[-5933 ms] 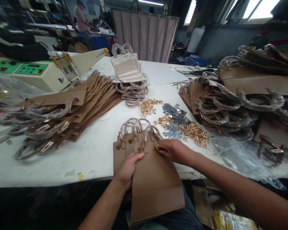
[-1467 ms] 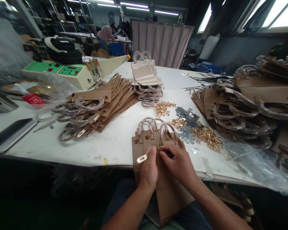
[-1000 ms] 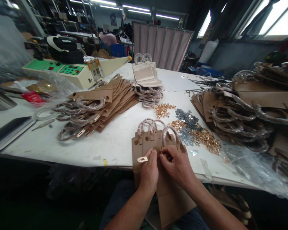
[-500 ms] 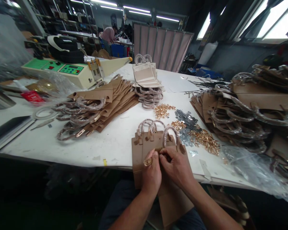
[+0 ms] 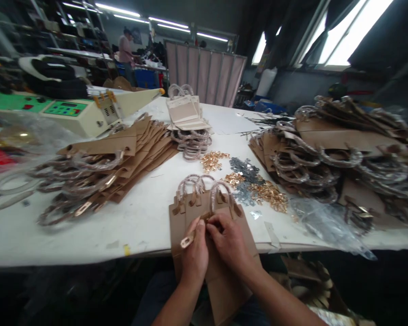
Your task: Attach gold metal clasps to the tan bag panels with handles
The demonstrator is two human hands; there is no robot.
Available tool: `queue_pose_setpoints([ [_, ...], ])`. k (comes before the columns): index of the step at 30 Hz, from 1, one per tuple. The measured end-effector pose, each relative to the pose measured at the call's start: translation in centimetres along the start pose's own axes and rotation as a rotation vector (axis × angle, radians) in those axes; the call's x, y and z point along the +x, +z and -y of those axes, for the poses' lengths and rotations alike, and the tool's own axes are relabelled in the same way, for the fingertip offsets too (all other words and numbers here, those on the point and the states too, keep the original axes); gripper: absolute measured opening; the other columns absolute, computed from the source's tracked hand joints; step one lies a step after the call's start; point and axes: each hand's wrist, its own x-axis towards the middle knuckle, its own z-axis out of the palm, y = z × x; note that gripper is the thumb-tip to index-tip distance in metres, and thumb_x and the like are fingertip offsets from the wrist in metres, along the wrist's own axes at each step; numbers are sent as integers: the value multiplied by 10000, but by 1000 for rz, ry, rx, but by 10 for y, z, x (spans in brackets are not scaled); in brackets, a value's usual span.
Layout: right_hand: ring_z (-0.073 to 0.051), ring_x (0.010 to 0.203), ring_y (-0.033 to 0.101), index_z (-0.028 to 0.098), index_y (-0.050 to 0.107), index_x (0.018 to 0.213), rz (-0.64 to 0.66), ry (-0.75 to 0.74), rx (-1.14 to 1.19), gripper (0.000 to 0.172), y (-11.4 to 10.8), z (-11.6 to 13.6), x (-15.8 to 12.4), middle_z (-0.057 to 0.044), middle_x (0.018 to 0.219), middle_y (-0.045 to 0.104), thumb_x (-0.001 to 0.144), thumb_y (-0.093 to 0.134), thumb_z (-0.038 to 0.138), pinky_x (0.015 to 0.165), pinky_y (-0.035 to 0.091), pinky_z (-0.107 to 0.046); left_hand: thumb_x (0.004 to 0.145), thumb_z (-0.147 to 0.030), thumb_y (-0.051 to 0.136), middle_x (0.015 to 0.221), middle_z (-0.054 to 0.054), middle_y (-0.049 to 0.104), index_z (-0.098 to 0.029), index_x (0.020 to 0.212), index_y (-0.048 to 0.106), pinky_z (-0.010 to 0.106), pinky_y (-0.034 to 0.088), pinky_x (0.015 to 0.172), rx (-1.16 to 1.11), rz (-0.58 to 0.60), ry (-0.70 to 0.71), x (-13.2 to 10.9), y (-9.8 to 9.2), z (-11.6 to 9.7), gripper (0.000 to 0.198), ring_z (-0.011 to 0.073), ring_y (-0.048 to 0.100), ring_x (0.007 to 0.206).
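Brown bag panels (image 5: 221, 287) with plastic-wrapped handles (image 5: 221, 186) lean on the table's front edge, below the handles. My left hand (image 5: 194, 256) is closed on a brown strap (image 5: 187, 240) that ends in a gold metal plate. Thumb and forefinger of my right hand (image 5: 233, 242) are pinched together beside the left fingertips, just under the nearest handle. Whatever lies between those right fingertips is too small and covered to make out. Behind the panels, gold metal fittings (image 5: 272, 194) and grey metal plates (image 5: 245, 168) lie in loose heaps.
Stacked brown bag panels stand to the left (image 5: 146, 149) and right (image 5: 329, 136). Pale panels (image 5: 183, 111) are piled at the back. A machine with green control panels (image 5: 68, 108) sits at the far left. Clear plastic (image 5: 326, 226) hangs over the front edge; a person (image 5: 125, 50) stands in the background.
The view has swung right, so the scene sits further left. Both hands stay together at the panel; the strap's gold end now points more down and left.
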Motion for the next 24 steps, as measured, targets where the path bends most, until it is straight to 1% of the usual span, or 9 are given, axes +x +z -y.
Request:
queue_pose_setpoints([
  [2,-199,804,657,239,711,919,-21,-22,26,110,-1,3,0,-12,866,702,890,632,168,764,518,-317,925,-482,551,1242,80,735,-205,1155,726,406,429,1157,13,-46,-27,6,0,7,400,277,626,1254],
  [6,-169,801,668,266,700,1185,-41,-87,74,305,-16,4,-13,-11,961,710,885,684,208,722,538,-257,881,-522,612,1337,77,685,-211,1140,712,457,288,1246,-40,-93,-131,23,2,12,417,287,534,1364],
  [8,-162,761,663,260,722,1139,-89,-113,20,246,-37,-7,-20,-6,906,712,896,685,252,693,531,-248,857,-493,640,1330,77,686,-199,1092,712,469,302,1237,-157,-89,-150,28,2,5,383,294,538,1356],
  [10,-162,733,656,243,742,1026,-163,-78,-111,148,-69,-31,-22,-7,850,712,920,649,288,684,521,-254,837,-477,663,1237,60,726,-204,1060,709,477,385,1184,-306,-33,-167,30,2,-7,355,299,599,1277],
  [12,-166,739,660,223,735,984,-231,15,-299,158,-111,-63,-17,-18,869,716,933,611,306,705,520,-266,817,-489,694,1117,30,759,-224,1059,705,471,466,1110,-386,36,-185,30,0,-19,359,290,660,1164],
  [15,-171,702,643,179,720,998,-332,138,-509,184,-174,-112,-8,-61,961,719,895,598,271,746,520,-305,745,-531,765,1068,16,764,-242,1081,706,469,501,1059,-290,73,-195,32,-5,-29,447,295,677,1107],
  [18,-202,714,638,174,727,996,-375,177,-590,193,-216,-141,-4,-99,998,707,869,598,237,748,506,-349,697,-590,783,1150,40,749,-246,1157,691,505,473,1088,-137,150,-176,38,-10,-30,582,331,651,1167],
  [21,-224,754,646,206,730,1025,-346,156,-628,192,-225,-148,1,-100,1046,694,873,622,251,765,507,-367,709,-646,751,1283,57,700,-286,1307,619,554,443,1113,47,148,-130,44,-14,-26,711,354,623,1228],
  [24,-192,754,637,236,718,1100,-270,116,-630,219,-209,-145,17,-62,1096,688,907,628,285,790,503,-340,704,-682,723,1412,128,604,-247,1451,502,593,441,1109,266,44,52,47,-15,-25,891,396,595,1260],
])
